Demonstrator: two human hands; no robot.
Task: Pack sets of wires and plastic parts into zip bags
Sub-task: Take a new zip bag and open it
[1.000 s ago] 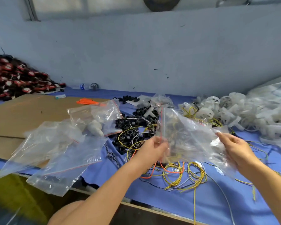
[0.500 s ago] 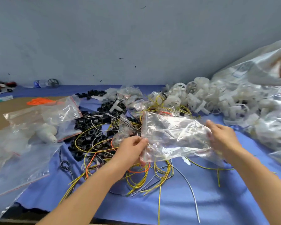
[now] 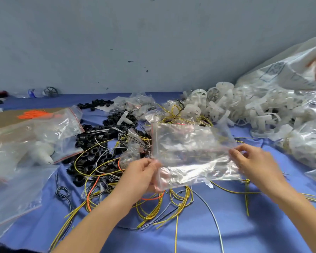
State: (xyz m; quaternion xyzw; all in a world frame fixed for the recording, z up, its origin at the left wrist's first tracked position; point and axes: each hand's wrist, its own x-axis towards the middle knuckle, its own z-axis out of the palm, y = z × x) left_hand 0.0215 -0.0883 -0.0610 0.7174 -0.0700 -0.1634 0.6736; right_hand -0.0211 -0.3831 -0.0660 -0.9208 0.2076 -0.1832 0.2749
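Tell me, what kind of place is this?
Probably a small packing workshop: heaps of white plastic parts, loose yellow wires and black rings cover a blue table, and the left hand and right hand hold a clear zip bag.

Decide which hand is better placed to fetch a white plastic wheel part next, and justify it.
Right hand, probably: it pinches the clear plastic zip bag at the edge nearest the pile of white plastic wheel parts. The left hand grips the bag's zip end, farther away.
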